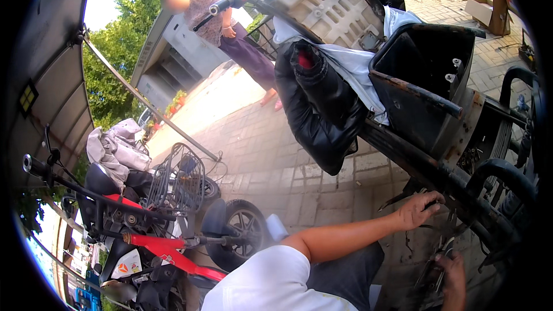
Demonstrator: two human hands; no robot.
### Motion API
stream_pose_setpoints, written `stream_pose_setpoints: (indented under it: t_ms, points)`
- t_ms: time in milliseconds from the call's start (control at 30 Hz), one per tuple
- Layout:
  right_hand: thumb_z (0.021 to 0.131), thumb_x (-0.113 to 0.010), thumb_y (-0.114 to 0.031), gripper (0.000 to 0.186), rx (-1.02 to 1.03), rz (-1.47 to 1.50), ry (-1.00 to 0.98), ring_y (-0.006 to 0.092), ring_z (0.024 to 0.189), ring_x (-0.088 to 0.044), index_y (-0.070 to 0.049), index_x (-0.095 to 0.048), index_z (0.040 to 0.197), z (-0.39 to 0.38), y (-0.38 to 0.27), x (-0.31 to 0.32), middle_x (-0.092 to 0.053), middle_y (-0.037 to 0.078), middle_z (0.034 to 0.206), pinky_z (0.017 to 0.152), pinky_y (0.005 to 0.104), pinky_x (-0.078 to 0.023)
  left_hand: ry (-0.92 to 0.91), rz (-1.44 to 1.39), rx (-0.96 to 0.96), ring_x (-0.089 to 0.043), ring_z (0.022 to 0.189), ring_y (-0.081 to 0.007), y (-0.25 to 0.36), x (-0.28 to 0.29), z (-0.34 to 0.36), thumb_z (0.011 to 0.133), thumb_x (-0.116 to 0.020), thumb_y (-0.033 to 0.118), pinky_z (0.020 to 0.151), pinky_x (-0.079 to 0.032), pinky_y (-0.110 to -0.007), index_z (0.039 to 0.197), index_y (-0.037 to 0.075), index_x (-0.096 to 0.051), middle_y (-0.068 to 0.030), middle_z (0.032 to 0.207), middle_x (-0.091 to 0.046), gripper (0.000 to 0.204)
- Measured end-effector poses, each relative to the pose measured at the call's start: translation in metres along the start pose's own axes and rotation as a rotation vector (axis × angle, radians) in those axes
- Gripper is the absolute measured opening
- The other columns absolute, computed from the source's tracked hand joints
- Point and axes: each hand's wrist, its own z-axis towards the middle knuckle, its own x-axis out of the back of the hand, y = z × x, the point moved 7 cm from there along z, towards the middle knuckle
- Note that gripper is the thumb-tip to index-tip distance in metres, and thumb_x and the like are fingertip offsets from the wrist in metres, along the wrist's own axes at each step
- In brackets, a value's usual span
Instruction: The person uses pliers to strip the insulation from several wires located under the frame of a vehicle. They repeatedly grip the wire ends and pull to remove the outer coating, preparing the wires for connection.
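The black metal frame [427, 166] at right looks heavy and stiff, best held along its long bar, near the half-curled left hand [420, 210] and partly closed right hand [453, 272], whose grips I cannot tell.

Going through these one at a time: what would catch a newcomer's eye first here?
Probably the big open black box at upper right, with a puffy black padded cover to its left. The bright red bike frame at lower left stands out next. At lower right, the left hand and right hand are near the dark metal framework; what they grip is unclear.
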Motion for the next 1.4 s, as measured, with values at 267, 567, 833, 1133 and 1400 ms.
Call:
stream_pose_setpoints:
  t_ms: [267, 567, 833, 1133, 1400]
  points:
    - [0.070, -0.069, -0.010, 0.032, -0.006, -0.014, 0.109, 0.0186, 0.070, -0.058, -0.004, -0.051, 0.095, -0.010, -0.011, 0.002, -0.055, 0.007, 0.079, 0.049, 0.0339, -0.053, -0.077, -0.001, -0.266, -0.058, 0.094, -0.0266, 0.002, 0.004, -0.003, 0.090, -0.053, 0.009, 0.083, -0.044, -0.036, 0.111, -0.002, -0.057, -0.0147, 0.101, -0.060, 0.024]
    - [0.070, -0.071, -0.009, 0.034, 0.002, -0.100, 0.027, 0.0183, 0.072, -0.059, -0.003, -0.049, 0.095, -0.002, 0.001, 0.004, -0.055, 0.006, 0.083, 0.051, 0.0332, -0.054, -0.163, -0.045, 0.034, -0.055, 0.079, -0.0170, -0.009, -0.001, 0.000, 0.090, -0.052, 0.008, 0.074, -0.045, -0.031, 0.104, -0.002, -0.058, -0.0092, 0.082, -0.057, 0.017]
    - [0.069, -0.075, -0.011, 0.054, 0.025, -0.134, 0.119, 0.0205, 0.070, -0.058, 0.002, -0.041, 0.108, -0.005, -0.001, 0.008, -0.055, 0.009, 0.088, 0.053, 0.0334, -0.053, -0.070, -0.238, 0.041, -0.041, 0.072, -0.0065, -0.006, 0.005, 0.000, 0.094, -0.052, 0.018, 0.064, -0.037, -0.027, 0.089, 0.000, -0.055, 0.0002, 0.073, -0.047, 0.019]
    - [0.069, -0.075, -0.011, 0.051, 0.010, -0.254, 0.101, 0.0194, 0.068, -0.057, 0.003, -0.043, 0.106, 0.007, 0.008, 0.017, -0.055, 0.009, 0.085, 0.053, 0.0320, -0.049, -0.060, -0.054, 0.047, -0.039, 0.068, -0.0061, -0.023, 0.001, 0.007, 0.091, -0.059, 0.020, 0.059, -0.036, -0.029, 0.080, 0.000, -0.053, 0.0003, 0.068, -0.043, 0.024]
    - [0.069, -0.075, -0.010, 0.053, 0.021, -0.306, 0.102, 0.0191, 0.070, -0.057, 0.004, -0.044, 0.109, 0.001, 0.000, 0.019, -0.055, 0.009, 0.086, 0.058, 0.0319, -0.050, -0.047, -0.303, 0.138, -0.041, 0.069, -0.0048, -0.028, -0.003, 0.008, 0.091, -0.055, 0.016, 0.061, -0.039, -0.027, 0.090, 0.000, -0.060, 0.0031, 0.069, -0.045, 0.017]
